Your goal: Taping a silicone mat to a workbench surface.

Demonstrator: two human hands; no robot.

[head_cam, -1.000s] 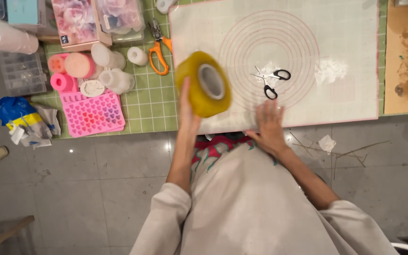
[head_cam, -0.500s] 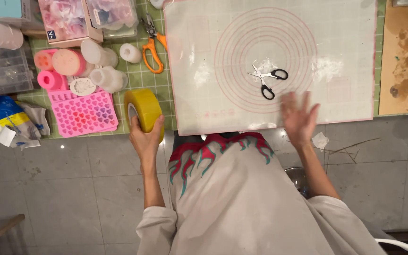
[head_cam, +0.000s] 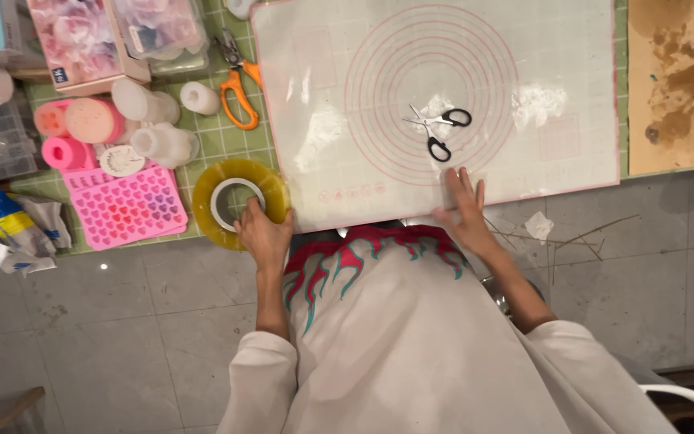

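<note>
Tape roll [head_cam: 240, 202] got set down flat on the green mat [head_cam: 217, 145] now. Left hand [head_cam: 263, 233] still grips its rim; right hand [head_cam: 463, 205] rests open on the white silicone mat [head_cam: 524, 153].

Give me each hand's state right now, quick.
Left hand: fingers closed on the yellow tape roll lying flat on the table.
Right hand: open, flat on the white mat, holding nothing.

the tape roll [head_cam: 240, 202] is translucent yellow with a white core, beside a pink mould [head_cam: 126, 207] patterned with small hearts. the white mat [head_cam: 347, 96] has pink edging and concentric pink rings, with black-handled scissors [head_cam: 437, 130] on it; orange-handled scissors [head_cam: 238, 85] lie on the green gridded board [head_cam: 222, 145].
</note>
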